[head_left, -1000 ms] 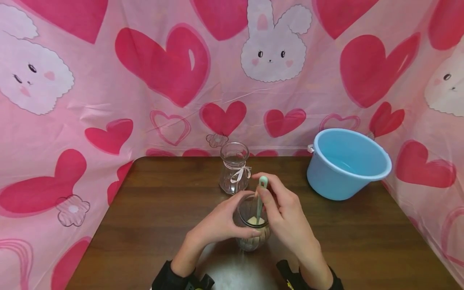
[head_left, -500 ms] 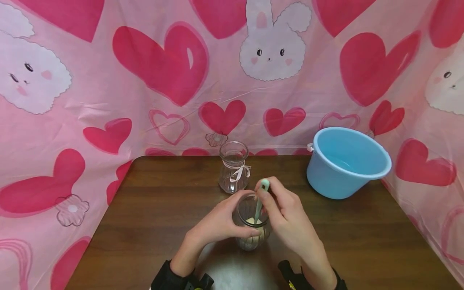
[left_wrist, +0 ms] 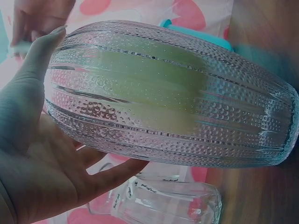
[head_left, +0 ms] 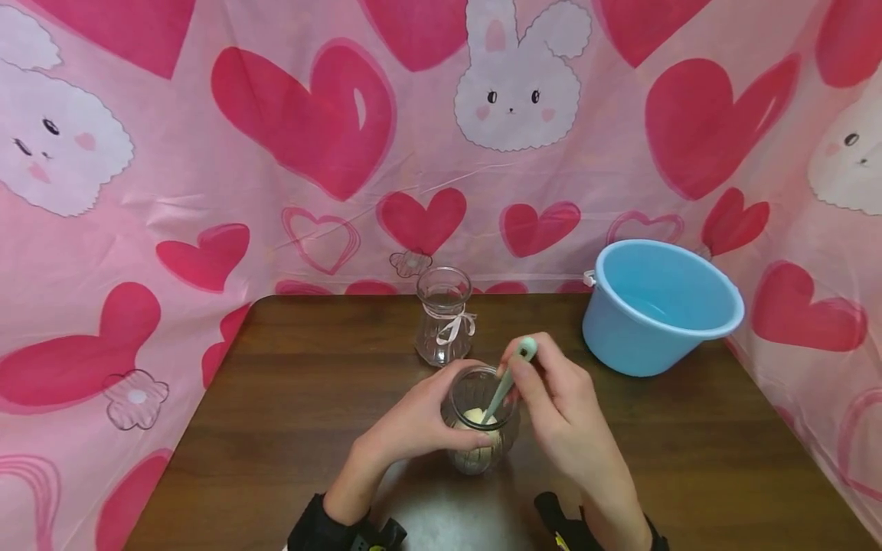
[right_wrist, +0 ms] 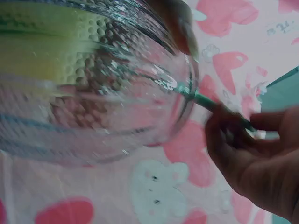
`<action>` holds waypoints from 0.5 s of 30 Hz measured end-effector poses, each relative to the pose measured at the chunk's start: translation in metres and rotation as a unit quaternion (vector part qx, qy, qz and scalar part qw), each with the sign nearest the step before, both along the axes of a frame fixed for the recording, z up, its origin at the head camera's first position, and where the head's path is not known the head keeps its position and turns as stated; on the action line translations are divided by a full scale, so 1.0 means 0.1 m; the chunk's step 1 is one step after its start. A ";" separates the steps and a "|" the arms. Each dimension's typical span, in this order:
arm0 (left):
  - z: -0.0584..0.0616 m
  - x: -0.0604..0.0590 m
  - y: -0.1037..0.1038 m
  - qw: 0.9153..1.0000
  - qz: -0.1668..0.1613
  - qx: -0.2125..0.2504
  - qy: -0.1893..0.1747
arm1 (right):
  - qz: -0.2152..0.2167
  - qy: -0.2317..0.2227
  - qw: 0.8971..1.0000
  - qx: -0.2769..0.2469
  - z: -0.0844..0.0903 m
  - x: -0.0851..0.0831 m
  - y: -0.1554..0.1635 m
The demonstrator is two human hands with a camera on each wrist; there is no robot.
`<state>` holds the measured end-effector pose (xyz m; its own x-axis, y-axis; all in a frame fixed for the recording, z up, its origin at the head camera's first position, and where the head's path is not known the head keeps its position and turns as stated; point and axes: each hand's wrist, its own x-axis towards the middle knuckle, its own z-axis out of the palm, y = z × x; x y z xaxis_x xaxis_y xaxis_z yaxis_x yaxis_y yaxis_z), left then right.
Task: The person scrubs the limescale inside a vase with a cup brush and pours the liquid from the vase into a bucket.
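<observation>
- Our left hand (head_left: 413, 428) curls its fingers round the textured glass jar (head_left: 480, 425), standing on the counter (head_left: 276, 398) at lower centre of the frame.
- Our right hand (head_left: 561, 417) pinches the pale green spoon (head_left: 506, 383), its tip down in the yellowish stuff inside the jar.
- Since a second ago, the spoon's handle has tipped from near upright to leaning right; the jar has stayed put.

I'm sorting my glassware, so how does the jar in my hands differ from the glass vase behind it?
The jar is rounded and beaded, holds pale yellow material and a green stick, and is gripped by the left hand. The vase is narrower, empty, bow-tied and untouched. Both are clear glass, upright on the table.
</observation>
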<state>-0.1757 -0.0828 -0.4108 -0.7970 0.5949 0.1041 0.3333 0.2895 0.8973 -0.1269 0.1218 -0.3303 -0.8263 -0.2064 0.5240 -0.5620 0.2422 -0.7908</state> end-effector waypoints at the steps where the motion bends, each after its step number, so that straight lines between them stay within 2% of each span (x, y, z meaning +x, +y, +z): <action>1: 0.00 0.00 -0.01 1.000 0.000 -0.001 -0.002 | 0.002 -0.027 0.999 0.037 -0.01 -0.01 -0.01; 4: 0.00 0.01 -0.02 1.000 0.001 -0.004 -0.001 | 0.005 -0.080 0.989 0.124 -0.04 -0.04 -0.03; 7: 0.00 0.01 -0.02 1.000 0.000 -0.005 -0.001 | -0.018 -0.070 0.985 0.154 -0.05 -0.04 -0.03; 9: 0.00 0.01 -0.02 1.000 0.001 -0.005 0.001 | -0.045 -0.044 0.988 0.144 -0.04 -0.03 -0.01; 12: 0.00 0.00 -0.01 1.000 -0.001 0.000 0.002 | -0.081 0.016 0.993 0.082 -0.01 -0.01 0.02; 15: 0.01 -0.01 -0.01 1.000 -0.006 0.005 0.004 | -0.103 0.057 0.992 0.037 0.02 0.02 0.05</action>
